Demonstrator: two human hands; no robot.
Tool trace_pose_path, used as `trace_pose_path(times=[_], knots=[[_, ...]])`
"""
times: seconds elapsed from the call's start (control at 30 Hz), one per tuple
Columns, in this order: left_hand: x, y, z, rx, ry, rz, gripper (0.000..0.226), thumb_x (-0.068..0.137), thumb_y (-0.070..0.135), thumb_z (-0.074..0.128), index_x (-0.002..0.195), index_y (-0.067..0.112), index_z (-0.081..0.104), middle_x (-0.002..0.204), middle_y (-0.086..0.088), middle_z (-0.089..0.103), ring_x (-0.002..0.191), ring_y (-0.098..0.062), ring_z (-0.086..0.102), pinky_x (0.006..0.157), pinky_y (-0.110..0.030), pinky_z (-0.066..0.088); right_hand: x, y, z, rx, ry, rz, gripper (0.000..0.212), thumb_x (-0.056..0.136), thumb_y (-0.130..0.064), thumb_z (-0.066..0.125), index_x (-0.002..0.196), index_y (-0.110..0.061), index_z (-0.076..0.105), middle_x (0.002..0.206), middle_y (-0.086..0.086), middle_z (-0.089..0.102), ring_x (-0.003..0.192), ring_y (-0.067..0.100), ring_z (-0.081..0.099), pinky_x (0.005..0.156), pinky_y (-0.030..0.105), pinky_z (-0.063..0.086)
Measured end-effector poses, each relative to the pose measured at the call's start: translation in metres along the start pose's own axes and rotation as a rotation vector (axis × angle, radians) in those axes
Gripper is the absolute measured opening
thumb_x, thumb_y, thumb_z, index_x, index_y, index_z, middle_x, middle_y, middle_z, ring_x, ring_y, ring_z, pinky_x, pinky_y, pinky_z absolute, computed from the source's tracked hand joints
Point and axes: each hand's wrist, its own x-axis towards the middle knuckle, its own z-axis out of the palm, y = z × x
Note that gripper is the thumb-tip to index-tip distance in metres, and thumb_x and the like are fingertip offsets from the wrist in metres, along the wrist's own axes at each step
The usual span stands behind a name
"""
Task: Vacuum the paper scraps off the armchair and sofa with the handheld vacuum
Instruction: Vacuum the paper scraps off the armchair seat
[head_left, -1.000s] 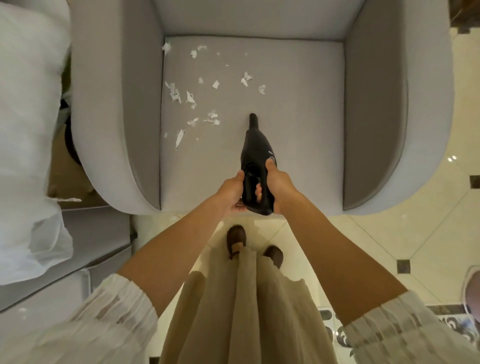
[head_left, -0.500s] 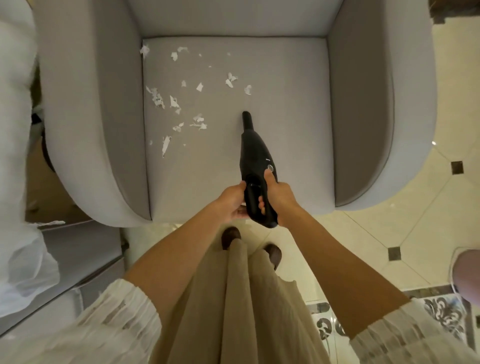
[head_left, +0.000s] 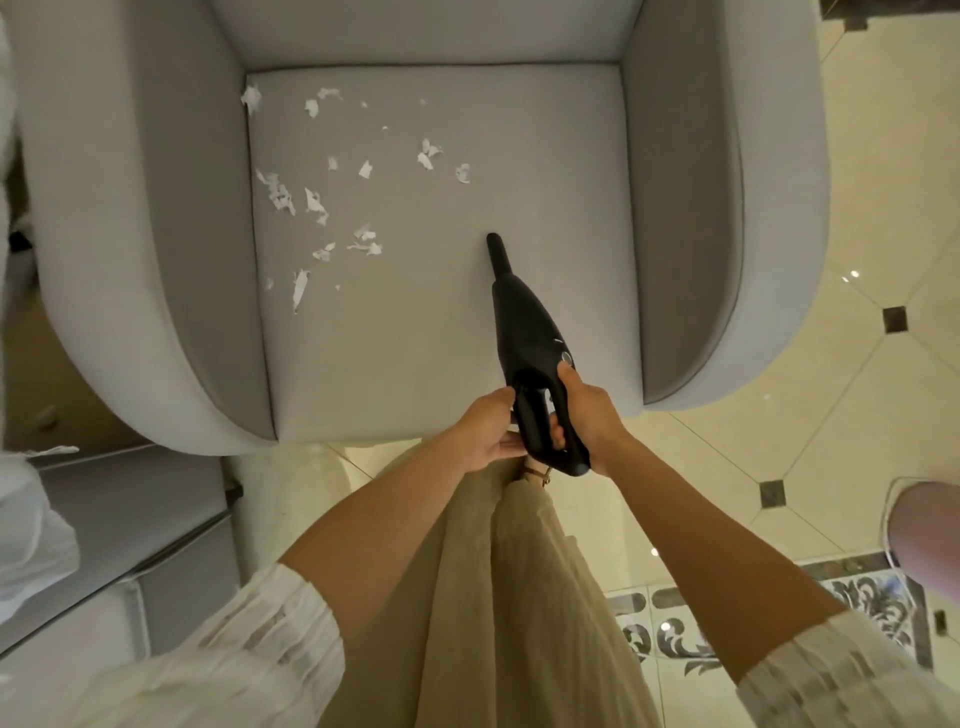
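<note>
One black handheld vacuum (head_left: 524, 322), no readable writing, points its nozzle at the armchair (head_left: 441, 332) seat. Right hand (head_left: 589, 415) fingers wrap its handle; left hand (head_left: 485, 434) fingers touch it. Roughly twenty paper scraps (head_left: 317, 205) lie left of the nozzle.

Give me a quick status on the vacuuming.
Right hand grips vacuum handle, left hand steadies it. Nozzle short of paper scraps on armchair seat. Nothing between.
</note>
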Motion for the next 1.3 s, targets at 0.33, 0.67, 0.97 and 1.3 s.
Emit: trace_pose_path(times=[0.33, 0.67, 0.97, 1.3], knots=[[0.025, 0.067, 0.010, -0.050, 0.168, 0.152, 0.027, 0.105, 0.022, 0.033, 0.104, 0.014, 0.058, 0.086, -0.011, 0.069, 0.074, -0.023, 0.065, 0.085, -0.040, 0.057, 0.037, -0.079, 0.008, -0.051, -0.056, -0.067, 0.054, 0.100, -0.055, 0.036, 0.090, -0.007, 0.059, 0.060, 0.005, 0.054, 0.047, 0.015, 0.051, 0.047, 0.023, 0.046], [0.026, 0.052, 0.071, -0.129, 0.154, 0.104, 0.029, 0.107, 0.022, 0.029, 0.118, 0.014, 0.055, 0.111, -0.017, 0.066, 0.094, -0.029, 0.067, 0.080, -0.037, 0.057, 0.041, -0.084, -0.064, -0.236, -0.161, -0.047, 0.054, 0.100, -0.055, 0.036, 0.090, -0.007, 0.058, 0.060, 0.006, 0.053, 0.047, 0.016, 0.049, 0.048, 0.023, 0.045], [0.034, 0.051, 0.101, -0.258, 0.177, 0.110, 0.036, 0.108, 0.026, 0.025, 0.131, 0.011, 0.049, 0.112, -0.017, 0.067, 0.091, -0.026, 0.067, 0.082, -0.037, 0.057, 0.050, -0.096, -0.089, -0.303, -0.213, -0.059, 0.055, 0.099, -0.056, 0.036, 0.090, -0.008, 0.059, 0.060, 0.005, 0.054, 0.046, 0.015, 0.050, 0.049, 0.023, 0.045], [0.040, 0.131, 0.054, -0.364, 0.204, 0.208, 0.027, 0.104, 0.012, 0.030, 0.099, 0.006, 0.056, 0.064, -0.005, 0.064, 0.049, -0.015, 0.062, 0.060, -0.028, 0.060, 0.076, -0.168, -0.020, -0.345, -0.176, -0.135, 0.060, 0.099, -0.059, 0.033, 0.083, -0.007, 0.058, 0.057, 0.005, 0.055, 0.043, 0.016, 0.050, 0.042, 0.022, 0.044]])
